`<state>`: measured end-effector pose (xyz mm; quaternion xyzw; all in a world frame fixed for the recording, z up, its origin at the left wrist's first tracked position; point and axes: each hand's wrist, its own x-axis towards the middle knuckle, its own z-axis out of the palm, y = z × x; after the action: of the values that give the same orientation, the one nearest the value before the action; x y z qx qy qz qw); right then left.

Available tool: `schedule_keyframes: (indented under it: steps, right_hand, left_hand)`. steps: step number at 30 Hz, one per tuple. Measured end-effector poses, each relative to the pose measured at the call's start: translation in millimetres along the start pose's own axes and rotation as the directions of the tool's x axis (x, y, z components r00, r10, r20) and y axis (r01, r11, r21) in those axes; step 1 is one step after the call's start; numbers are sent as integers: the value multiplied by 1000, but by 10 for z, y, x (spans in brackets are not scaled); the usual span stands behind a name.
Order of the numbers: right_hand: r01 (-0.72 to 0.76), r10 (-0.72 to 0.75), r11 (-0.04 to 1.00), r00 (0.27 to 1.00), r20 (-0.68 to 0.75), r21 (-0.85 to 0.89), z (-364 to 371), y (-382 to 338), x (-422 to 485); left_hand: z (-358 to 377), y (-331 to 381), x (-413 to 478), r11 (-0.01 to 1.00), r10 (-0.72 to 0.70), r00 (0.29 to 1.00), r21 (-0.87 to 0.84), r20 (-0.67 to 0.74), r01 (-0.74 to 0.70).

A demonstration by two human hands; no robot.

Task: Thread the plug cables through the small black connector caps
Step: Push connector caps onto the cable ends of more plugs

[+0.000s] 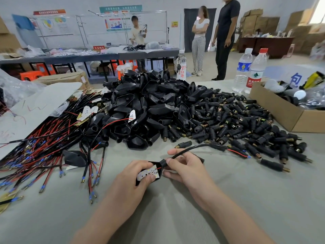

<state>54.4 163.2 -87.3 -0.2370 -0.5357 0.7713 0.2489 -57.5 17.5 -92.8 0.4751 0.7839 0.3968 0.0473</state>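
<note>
Leftmost, a tangle of red and black wires point(44, 147) sprawled across the counter point(175, 217). Next, left hand point(133, 176) clenched round a black housing point(155, 163) holding a white LED board point(148, 174). Just right, right hand point(186, 168) pinching the plug cable point(202, 146) at the housing's neck. Behind, piled housings point(149, 103); rightward, small black connector caps point(246, 120) heaped near a cardboard box point(281, 111).
</note>
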Motion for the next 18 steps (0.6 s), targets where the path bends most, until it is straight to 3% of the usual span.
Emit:
schedule_keyframes:
  steps: [11, 18]
  right_hand:
    - [28, -29, 999, 999, -15, -26, 3, 10, -1]
    - [23, -24, 999, 1000, -15, -45, 20, 12, 2]
  left_hand:
    - [-55, 17, -4, 995, 48, 996, 78, 78, -54]
    - [-29, -21, 25, 990, 5, 998, 137, 60, -13]
